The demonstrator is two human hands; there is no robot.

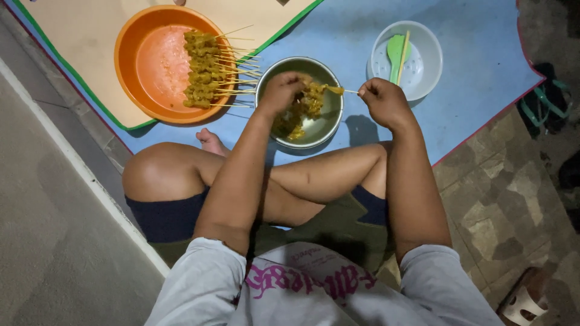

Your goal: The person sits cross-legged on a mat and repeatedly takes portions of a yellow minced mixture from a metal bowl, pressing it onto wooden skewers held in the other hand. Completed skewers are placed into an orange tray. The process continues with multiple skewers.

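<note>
From the head camera, looking straight down, a person sits cross-legged on a blue mat [471, 90] spread over the floor, both forearms reaching forward over the knees.

The left hand [283, 92] hovers above a metal bowl [323, 130], fingers curled and bunched together over the yellow marinated meat pieces [299, 115] heaped inside; the fingertips pinch a piece of that meat. The right hand [383, 101] is closed in a loose fist just beside the bowl's rim, pinching the end of a thin bamboo skewer [349, 91]. The skewer runs across the gap between the two hands, its tip carrying a small chunk of meat [335, 90] close to the left fingertips.

Beyond the left hand and further out to its side stands an orange plastic basin [154, 66], resting partly on a beige mat with a green border [78, 42]. A row of finished skewers [205, 69] lies in the basin, meat ends stacked together, bare sticks pointing towards the metal bowl.

Just past the right hand sits a white plastic bowl [426, 75], holding a green spoon [396, 51] and a loose stick.

Far out beyond the right hand, off the mat on the stone floor, lies a green-strapped sandal [544, 105].
</note>
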